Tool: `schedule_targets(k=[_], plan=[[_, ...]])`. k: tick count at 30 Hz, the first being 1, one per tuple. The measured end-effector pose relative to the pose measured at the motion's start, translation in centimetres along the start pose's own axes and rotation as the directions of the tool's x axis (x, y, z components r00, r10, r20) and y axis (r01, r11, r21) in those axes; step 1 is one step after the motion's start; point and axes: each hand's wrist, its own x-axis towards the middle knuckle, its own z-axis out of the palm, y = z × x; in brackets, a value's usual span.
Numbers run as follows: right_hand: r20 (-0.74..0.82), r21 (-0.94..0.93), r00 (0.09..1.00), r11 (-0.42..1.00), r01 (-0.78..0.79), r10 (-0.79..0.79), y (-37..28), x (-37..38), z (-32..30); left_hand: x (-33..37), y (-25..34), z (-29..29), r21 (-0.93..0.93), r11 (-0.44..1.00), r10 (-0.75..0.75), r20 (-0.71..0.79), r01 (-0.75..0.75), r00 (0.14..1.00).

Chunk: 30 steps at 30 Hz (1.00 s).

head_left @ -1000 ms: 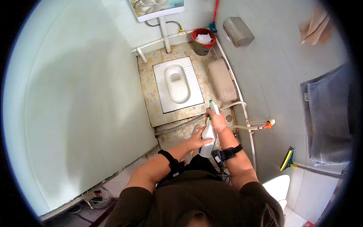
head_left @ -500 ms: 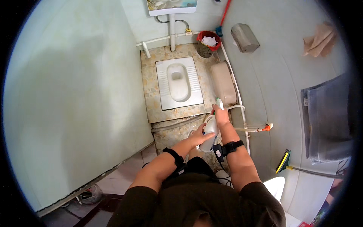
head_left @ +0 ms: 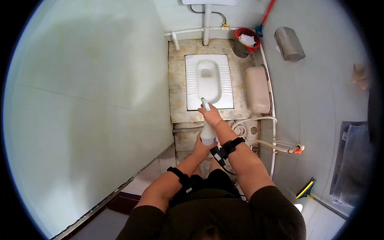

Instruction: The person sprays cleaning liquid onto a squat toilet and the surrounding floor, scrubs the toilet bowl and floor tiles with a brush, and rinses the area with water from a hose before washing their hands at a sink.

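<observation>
Both my hands hold a white spray bottle [head_left: 208, 132] in front of my body. My left hand [head_left: 202, 147] wraps round the bottle's lower body. Up at the spray head, my right hand [head_left: 212, 115] is closed round the neck and trigger, with the green-tipped nozzle pointing away from me. Just beyond the nozzle lies the white squat toilet [head_left: 191, 86], set in the tiled floor. Part of the bottle's base is hidden by my left hand and right wrist strap.
A red-rimmed waste bin [head_left: 241, 50] with paper stands in the far right corner. Along the right wall are a beige tank [head_left: 258, 90], a coiled hose [head_left: 240, 130], a red-handled tap [head_left: 297, 151] and a yellow-green brush [head_left: 306, 189]. A pale partition [head_left: 100, 100] fills the left.
The spray bottle and both hands have moved left, nearer the toilet, and the bottle has turned more straight ahead. The whole view has shifted, with the toilet now further right.
</observation>
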Motion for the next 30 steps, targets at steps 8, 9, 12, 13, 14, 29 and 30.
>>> schedule_targets(k=[8,9,12,13,14,29,30], plan=[[0.036,-0.153,0.996,0.985,-0.075,0.082,-2.9,0.1,0.8,0.9,-0.6,-1.4,-0.299,0.954,0.038,0.056,-0.020,0.998],[0.024,-0.103,0.997,0.992,-0.067,0.070,-3.7,-0.1,0.7,1.0,-0.4,-1.6,-0.299,0.954,0.042,0.057,-0.024,0.997],[0.011,-0.057,0.999,0.997,-0.046,0.047,-4.8,-0.1,0.4,1.2,1.0,-2.0,-0.167,0.985,0.057,0.041,-0.050,0.998],[0.012,-0.059,0.999,0.997,-0.041,0.041,-5.0,0.1,0.2,1.2,2.0,-1.9,-0.165,0.982,0.100,0.044,-0.092,0.994],[0.002,-0.059,0.999,0.998,-0.035,0.035,-4.8,0.6,0.0,1.4,2.8,-1.9,-0.164,0.977,0.144,0.047,-0.134,0.989],[-0.253,-0.049,0.967,0.998,-0.050,0.036,-7.8,2.4,-6.8,4.8,7.3,0.8,-0.032,0.982,0.187,0.238,-0.185,0.953],[-0.265,0.008,0.959,0.995,-0.099,0.097,-5.6,2.3,-7.4,4.0,7.1,1.8,0.012,0.985,0.165,0.240,-0.172,0.957]])
